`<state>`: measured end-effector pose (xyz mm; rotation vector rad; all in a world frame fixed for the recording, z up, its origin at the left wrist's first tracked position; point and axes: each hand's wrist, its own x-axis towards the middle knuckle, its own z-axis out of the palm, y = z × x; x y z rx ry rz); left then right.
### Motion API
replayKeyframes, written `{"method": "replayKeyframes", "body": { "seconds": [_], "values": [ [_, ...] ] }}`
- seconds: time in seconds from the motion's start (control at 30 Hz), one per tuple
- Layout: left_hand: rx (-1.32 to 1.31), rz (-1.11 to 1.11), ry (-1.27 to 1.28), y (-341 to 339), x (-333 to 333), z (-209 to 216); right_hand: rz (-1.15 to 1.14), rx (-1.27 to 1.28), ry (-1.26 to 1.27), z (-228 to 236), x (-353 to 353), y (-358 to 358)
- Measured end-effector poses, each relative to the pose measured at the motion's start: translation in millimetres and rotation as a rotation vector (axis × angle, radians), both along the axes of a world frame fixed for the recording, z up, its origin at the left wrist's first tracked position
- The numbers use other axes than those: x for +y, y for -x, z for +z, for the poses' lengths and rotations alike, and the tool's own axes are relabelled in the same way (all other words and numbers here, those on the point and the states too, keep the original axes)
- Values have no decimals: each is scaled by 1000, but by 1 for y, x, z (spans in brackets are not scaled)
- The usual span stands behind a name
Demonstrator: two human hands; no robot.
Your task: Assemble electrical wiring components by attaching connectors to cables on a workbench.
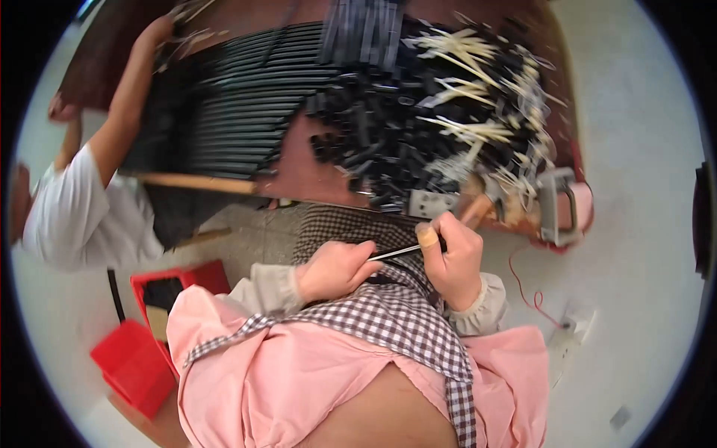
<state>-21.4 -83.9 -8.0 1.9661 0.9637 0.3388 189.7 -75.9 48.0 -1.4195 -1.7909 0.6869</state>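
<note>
Above my lap, my left hand is closed on one end of a thin black and silver rod. The rod rises slightly toward my right hand, which is closed round its other end. A tan wrap covers part of the right thumb. What is inside each fist is hidden, so the rod's exact kind cannot be told. Just beyond my hands, along the table's near edge, lies a heap of short black tube pieces. Bundles of cream-coloured sticks lie on the right side of the heap.
Long black rods lie in rows on the reddish table. A metal fixture stands at its right corner. Another person in a white sleeve reaches over the left side. Red bins stand low left; a red cord hangs right.
</note>
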Motion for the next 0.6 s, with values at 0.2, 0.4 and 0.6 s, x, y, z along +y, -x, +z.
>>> {"method": "replayKeyframes", "body": {
  "seconds": [0.2, 0.4, 0.6],
  "values": [
    [-180, 11, -37, 42, -60, -14, 228, -34, 6, 8, -42, 50],
    [-136, 291, -157, 54, -92, -37, 313, 101, -45, -5, -39, 71],
    [101, 261, -129, 64, -31, -31, 143, 158, -20, -37, -28, 9]
  ]
}}
